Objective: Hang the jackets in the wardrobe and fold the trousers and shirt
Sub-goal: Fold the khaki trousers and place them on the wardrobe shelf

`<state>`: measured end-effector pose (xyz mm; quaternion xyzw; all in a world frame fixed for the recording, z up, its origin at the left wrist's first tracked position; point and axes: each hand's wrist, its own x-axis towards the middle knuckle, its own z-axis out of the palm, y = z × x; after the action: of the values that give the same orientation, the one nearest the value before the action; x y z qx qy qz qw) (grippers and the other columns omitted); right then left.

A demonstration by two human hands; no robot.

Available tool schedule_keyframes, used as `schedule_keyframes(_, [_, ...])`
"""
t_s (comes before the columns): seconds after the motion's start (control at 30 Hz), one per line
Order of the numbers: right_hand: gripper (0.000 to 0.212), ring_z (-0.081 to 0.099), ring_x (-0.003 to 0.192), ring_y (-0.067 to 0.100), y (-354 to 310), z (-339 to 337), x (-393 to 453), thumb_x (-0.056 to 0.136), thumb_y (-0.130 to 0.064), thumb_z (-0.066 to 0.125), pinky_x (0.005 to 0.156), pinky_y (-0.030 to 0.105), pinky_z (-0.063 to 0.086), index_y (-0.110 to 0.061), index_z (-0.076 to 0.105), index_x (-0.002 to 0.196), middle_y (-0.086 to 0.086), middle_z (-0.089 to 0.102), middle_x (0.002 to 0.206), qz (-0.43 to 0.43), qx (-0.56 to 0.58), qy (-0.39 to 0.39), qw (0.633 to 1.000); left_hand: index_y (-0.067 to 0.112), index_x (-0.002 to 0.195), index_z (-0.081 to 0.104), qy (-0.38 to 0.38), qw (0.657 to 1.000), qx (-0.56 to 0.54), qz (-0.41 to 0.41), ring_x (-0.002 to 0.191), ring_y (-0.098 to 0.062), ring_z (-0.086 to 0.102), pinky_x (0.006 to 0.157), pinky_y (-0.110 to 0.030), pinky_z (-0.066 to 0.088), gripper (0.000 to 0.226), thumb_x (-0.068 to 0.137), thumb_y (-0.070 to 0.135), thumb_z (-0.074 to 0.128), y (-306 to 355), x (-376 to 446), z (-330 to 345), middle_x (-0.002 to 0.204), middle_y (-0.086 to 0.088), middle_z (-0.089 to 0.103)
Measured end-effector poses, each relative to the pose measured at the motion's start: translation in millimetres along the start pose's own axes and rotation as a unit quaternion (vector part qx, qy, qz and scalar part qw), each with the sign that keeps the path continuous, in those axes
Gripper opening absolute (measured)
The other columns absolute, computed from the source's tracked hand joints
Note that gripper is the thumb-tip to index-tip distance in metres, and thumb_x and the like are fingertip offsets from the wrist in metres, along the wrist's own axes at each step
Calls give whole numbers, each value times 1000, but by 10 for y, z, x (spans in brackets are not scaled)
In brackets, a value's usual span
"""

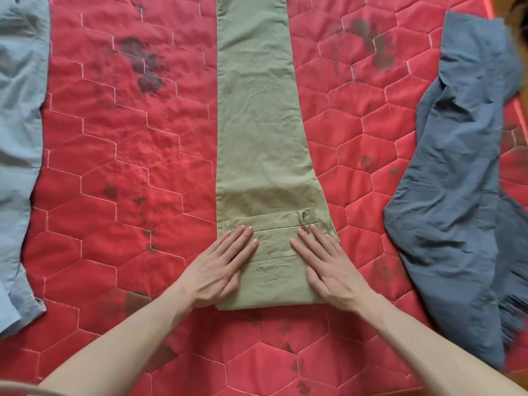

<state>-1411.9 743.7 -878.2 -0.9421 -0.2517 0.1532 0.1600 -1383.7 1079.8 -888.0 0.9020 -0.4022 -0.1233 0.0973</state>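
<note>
Both hands, left hand (220,267) and right hand (328,267), are lying flat and open, pressing the near waist end of the khaki trousers (257,124), which are lying lengthwise down the red quilted bed (128,167). I am smoothing outward before folding, keeping edges aligned.

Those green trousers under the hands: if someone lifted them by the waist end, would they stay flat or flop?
The green trousers would probably flop: the cloth is thin and creased and lies limp on the quilt. They look light. They would likely bunch rather than slide when pushed, since both flat hands, left and right, are smoothing them.
</note>
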Motion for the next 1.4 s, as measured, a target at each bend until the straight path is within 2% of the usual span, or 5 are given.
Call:
schedule_keyframes(0.33, [74,27,156,27,552,-438,141,90,-8,38,126,50,22,-22,33,163,2,30,170,-208,-207,-48,955,7,166,11,-70,991,39,103,162,-28,5,130,-46,17,90,87,24,50,-433,-153,-133,175,-12,5])
schedule_keyframes(0.83, [61,26,156,8,377,-644,-160,105,-28,59,125,26,25,-20,37,161,-5,34,168,-185,118,-155,963,11,164,23,-113,974,-192,43,161,-15,12,130,-40,17,68,105,39,41,8,-493,-420,173,-2,17])
schedule_keyframes(1.1, [22,67,93,-9,-105,-315,-495,97,-44,56,79,14,49,-49,61,119,-31,69,109,105,333,86,933,46,115,62,34,825,-451,-339,117,1,64,99,-26,47,42,108,58,22,633,-523,-396,116,24,71])
schedule_keyframes(1.23, [7,62,74,-13,-228,-264,-207,95,-55,54,64,5,39,-54,56,101,-35,68,86,215,351,183,893,39,131,64,151,693,-568,-418,122,16,56,99,-2,38,85,86,93,17,651,-160,-317,121,34,69])
schedule_keyframes(1.4, [32,63,74,3,-180,-376,342,101,-53,46,71,27,45,-39,52,130,-17,70,84,238,350,242,873,37,127,58,211,672,-543,-457,115,-2,65,103,-41,52,59,91,80,40,527,147,-316,119,19,71])
